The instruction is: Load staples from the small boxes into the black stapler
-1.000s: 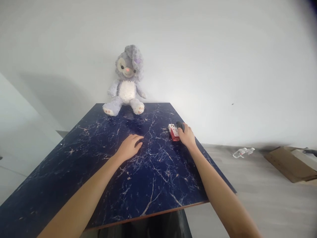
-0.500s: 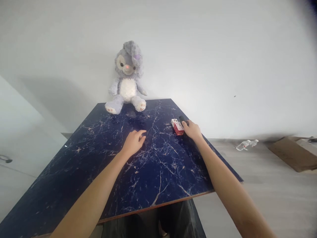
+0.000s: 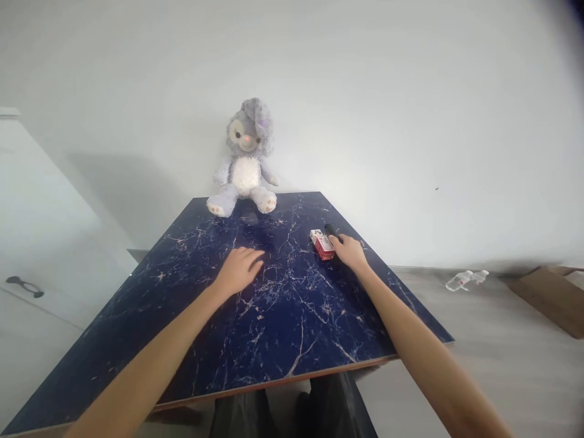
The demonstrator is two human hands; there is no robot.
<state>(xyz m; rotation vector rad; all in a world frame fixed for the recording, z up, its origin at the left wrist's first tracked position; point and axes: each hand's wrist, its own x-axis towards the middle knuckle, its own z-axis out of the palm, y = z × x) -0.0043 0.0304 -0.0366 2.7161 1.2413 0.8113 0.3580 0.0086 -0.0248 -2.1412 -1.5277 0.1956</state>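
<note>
My right hand rests near the table's right edge, its fingers closed around a black, rod-like object; its dark end sticks out past the fingers and the rest is covered, so its kind is unclear. Directly left of that hand lies a small red and white box, close against the thumb and the black object. On the middle of the table lies my left hand, palm down with its fingers stretched and slightly bent, holding nothing. A grey-lilac plush rabbit with a white belly sits at the table's back edge.
The dark blue marble-patterned table stands against a pale wall. A white cabinet with a dark handle is at the left. On the floor to the right lie clear plastic bottles and a cardboard box.
The view has shifted, showing more of the cabinet. My right hand, the black object and the red and white box have moved slightly left across the table. My left hand has also drawn left.
</note>
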